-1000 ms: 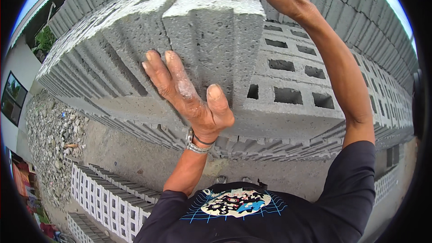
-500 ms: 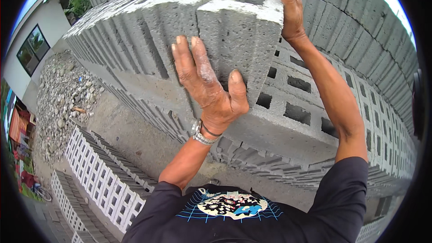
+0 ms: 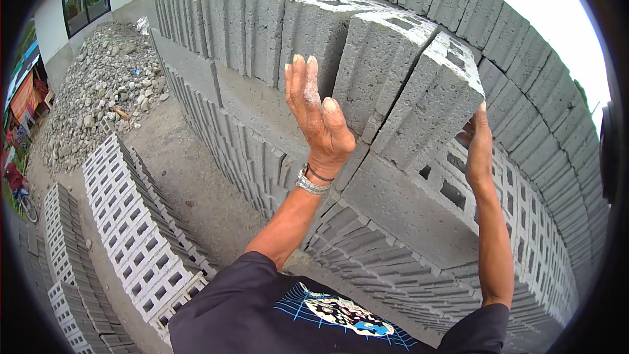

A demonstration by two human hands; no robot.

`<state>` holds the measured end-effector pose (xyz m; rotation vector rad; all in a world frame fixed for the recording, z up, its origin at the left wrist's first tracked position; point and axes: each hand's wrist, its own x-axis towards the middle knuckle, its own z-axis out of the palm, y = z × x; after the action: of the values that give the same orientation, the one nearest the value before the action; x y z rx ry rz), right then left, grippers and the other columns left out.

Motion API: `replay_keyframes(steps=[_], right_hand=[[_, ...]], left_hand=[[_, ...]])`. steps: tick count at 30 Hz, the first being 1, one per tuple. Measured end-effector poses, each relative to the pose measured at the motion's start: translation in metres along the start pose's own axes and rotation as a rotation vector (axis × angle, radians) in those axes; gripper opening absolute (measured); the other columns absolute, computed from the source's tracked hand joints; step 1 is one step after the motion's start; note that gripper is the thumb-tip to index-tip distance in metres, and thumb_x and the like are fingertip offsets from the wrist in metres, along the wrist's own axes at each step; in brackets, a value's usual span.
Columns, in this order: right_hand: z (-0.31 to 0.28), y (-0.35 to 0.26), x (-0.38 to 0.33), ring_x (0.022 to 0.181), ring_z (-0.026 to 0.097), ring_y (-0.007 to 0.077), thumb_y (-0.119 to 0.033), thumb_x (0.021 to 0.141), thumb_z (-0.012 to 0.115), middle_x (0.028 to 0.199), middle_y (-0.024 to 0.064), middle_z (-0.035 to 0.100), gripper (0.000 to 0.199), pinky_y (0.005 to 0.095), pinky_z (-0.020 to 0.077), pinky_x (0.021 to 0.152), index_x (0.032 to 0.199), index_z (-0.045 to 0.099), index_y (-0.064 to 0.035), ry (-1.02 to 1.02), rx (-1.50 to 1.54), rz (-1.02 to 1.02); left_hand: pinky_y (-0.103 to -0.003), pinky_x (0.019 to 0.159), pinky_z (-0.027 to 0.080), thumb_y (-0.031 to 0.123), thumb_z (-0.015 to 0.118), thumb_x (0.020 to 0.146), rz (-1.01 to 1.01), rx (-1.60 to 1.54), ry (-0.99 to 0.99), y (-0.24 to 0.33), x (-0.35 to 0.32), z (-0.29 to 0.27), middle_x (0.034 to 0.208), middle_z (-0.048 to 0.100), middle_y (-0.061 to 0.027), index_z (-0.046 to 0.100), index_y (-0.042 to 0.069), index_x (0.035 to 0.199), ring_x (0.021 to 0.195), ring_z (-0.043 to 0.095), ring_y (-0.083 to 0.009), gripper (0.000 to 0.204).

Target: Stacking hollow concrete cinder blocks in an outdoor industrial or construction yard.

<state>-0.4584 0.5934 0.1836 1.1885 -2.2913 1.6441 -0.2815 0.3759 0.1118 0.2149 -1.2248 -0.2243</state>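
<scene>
Two grey hollow concrete blocks [image 3: 409, 85] stand side by side, lifted in front of me above a tall stack of the same blocks [image 3: 419, 223]. My left hand [image 3: 318, 115], dusty and with a metal watch at the wrist, presses flat with fingers up against the left face of the pair. My right hand [image 3: 477, 147] clamps the right side of the right block, its fingers partly hidden behind the block. The pair is squeezed between my two palms.
Long rows of stacked blocks [image 3: 262, 33] run away to the upper left and curve round on the right. Low rows of blocks [image 3: 128, 210] lie on the dirt ground at lower left. A gravel pile [image 3: 98, 85] and a white building [image 3: 85, 0] are beyond.
The pair of blocks has swung to the right and farther from me, held between both hands. My view has turned, showing more of the ground and gravel pile at left.
</scene>
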Motion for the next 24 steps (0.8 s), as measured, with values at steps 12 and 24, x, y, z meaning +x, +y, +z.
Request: replay_keyframes(steps=[12, 24], right_hand=[[0.11, -0.031, -0.049, 0.149, 0.022, 0.0295, -0.054, 0.105, 0.031, 0.161, 0.0168, 0.022, 0.077, 0.0407, 0.0166, 0.123, 0.156, 0.017, 0.002, 0.567, 0.487, -0.047], [0.115, -0.008, -0.071, 0.139, 0.036, 0.0258, -0.063, 0.094, 0.055, 0.145, 0.0181, 0.041, 0.091, 0.0425, 0.021, 0.12, 0.148, 0.029, 0.0061, 0.506, 0.347, -0.117]], left_hand=[[-0.05, 0.119, 0.022, 0.035, 0.029, 0.107, -0.074, 0.094, 0.014, -0.037, 0.003, 0.03, 0.147, 0.044, -0.0194, 0.047, -0.003, 0.141, 0.145, 0.028, -0.035, 0.054], [-0.05, 0.117, 0.028, 0.05, 0.024, 0.105, -0.128, -0.289, -0.077, -0.07, -0.021, -0.018, 0.148, 0.045, -0.0212, 0.04, 0.001, 0.148, 0.143, 0.037, -0.0335, 0.067]])
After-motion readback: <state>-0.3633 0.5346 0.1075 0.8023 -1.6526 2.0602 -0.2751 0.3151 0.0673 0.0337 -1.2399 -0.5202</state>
